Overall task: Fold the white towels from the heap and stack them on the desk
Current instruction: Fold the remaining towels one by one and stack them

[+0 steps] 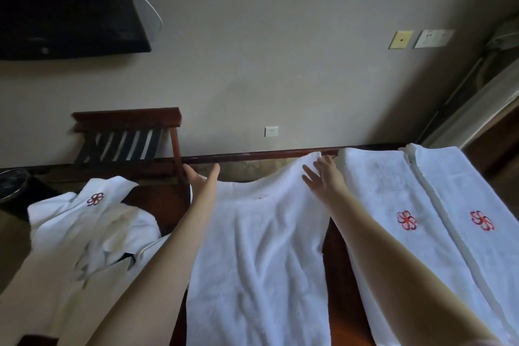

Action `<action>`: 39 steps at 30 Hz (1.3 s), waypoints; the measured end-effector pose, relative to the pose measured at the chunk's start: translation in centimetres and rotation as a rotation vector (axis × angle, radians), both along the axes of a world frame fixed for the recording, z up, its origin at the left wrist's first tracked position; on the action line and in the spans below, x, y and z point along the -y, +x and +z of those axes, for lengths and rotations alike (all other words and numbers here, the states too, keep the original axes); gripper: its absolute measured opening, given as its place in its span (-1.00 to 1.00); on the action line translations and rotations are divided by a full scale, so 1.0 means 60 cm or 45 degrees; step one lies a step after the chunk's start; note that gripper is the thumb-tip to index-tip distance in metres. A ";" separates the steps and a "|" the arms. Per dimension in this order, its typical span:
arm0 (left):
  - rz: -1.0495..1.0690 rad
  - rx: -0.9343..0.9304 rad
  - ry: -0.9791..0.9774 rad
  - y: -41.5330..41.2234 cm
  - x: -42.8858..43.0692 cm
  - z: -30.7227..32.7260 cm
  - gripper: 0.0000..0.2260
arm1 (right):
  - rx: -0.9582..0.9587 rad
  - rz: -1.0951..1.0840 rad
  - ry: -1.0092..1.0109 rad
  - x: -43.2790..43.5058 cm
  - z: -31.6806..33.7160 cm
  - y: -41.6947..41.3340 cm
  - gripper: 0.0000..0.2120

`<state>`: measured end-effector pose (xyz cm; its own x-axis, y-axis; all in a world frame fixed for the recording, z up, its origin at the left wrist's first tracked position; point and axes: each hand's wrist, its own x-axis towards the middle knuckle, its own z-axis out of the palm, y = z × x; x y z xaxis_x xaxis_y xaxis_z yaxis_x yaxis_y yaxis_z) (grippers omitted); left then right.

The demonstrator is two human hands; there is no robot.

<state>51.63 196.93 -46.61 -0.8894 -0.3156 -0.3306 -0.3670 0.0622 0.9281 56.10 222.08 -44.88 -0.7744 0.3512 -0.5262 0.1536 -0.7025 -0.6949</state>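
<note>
Fingers [309, 175] straight, gripping nothing: left hand [200, 180] at far left corner, right hand [324, 177] resting on far right corner of unfolded towel [258, 247] spread on desk [335, 275] | done: folded towels [393, 199] side by side, right | remaining: this towel, then heap [92, 230], left

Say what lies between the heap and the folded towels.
Head view: one spread towel lies between the heap and the folded towels, with the left hand and right hand at its far edge. Strips of desk flank it.
</note>
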 end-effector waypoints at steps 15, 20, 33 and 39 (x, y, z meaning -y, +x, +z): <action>-0.569 0.248 -0.249 0.051 0.006 -0.047 -0.92 | 0.303 0.597 0.681 0.018 -0.033 0.058 -0.74; -0.717 0.280 -0.303 0.118 0.024 -0.031 -0.88 | 0.370 0.881 1.079 0.030 -0.013 0.132 -0.76; -1.070 0.462 -0.860 0.319 0.129 -0.081 -0.77 | 0.797 1.297 1.582 0.073 -0.119 0.411 -0.61; -1.011 0.528 -1.062 0.415 0.180 -0.121 -0.59 | 0.912 1.221 1.625 0.105 -0.166 0.500 -0.62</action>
